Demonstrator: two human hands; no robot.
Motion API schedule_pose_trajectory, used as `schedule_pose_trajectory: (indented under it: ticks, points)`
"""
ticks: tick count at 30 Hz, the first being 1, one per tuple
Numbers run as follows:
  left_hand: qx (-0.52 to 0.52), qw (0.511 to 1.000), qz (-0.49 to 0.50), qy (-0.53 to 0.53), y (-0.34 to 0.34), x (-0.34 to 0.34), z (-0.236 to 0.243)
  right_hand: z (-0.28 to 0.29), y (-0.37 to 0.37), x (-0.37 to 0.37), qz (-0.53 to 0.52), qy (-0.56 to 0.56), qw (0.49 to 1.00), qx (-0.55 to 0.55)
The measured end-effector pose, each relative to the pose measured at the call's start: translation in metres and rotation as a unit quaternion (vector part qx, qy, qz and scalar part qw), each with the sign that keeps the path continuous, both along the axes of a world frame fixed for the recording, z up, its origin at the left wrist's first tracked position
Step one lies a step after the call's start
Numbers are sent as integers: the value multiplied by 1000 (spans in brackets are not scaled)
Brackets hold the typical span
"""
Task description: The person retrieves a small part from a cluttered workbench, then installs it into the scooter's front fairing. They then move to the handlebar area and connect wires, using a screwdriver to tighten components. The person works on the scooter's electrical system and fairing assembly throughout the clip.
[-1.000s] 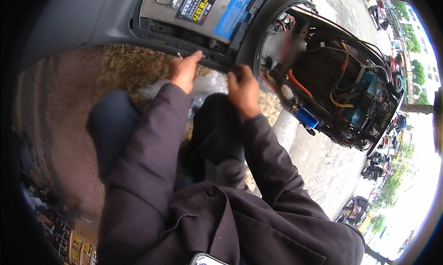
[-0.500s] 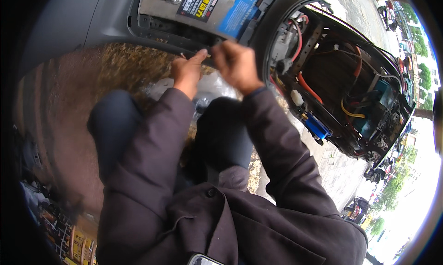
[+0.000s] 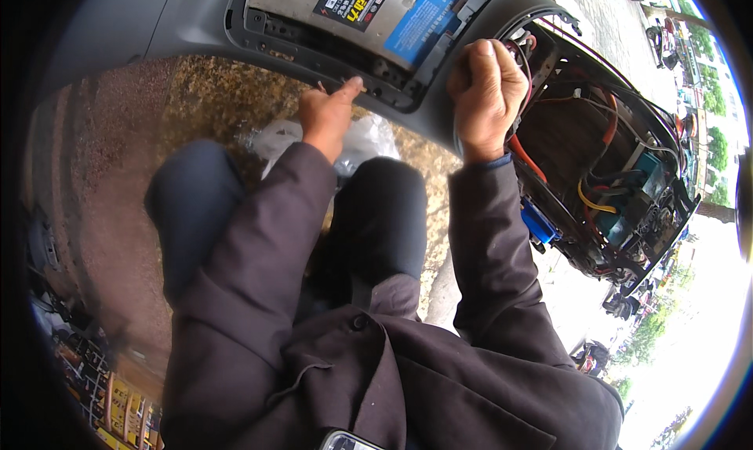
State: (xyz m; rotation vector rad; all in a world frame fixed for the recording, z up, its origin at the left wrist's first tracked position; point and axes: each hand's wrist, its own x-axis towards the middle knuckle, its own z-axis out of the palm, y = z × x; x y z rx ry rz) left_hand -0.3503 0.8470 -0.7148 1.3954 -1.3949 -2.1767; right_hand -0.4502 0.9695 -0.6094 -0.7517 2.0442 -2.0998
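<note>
The body panel point(image 3: 184, 23) is dark grey, smooth and matt, stretching from the upper left toward the right, its top cut off from view. A thin seam crosses its left part. Its large opening has rounded lower corners and a recessed rim point(image 3: 314, 67) with small holes. Right of this, the panel narrows into a curved band point(image 3: 439, 85), partly hidden behind the right hand point(image 3: 488, 97).

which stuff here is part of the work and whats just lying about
Likely part of the work:
grey panel, left hand at its rim, right hand curled at its side
labelled box in its opening

Apparently just around:
plastic bag on the ground
parked scooters beyond
</note>
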Motion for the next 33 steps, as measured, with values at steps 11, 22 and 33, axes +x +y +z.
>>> schedule_pose_trajectory:
  ticks: [11,22,33]
  points:
    - [-31,999,-9,-2,-2,-1,-15,-56,-22,-4,58,203,943,259]
    - [130,987,19,98,-9,0,-13,-34,-21,106,105,-18,975,195]
    - [116,993,27,-15,-16,38,7,99,-26,149,575,-200,787,-98]
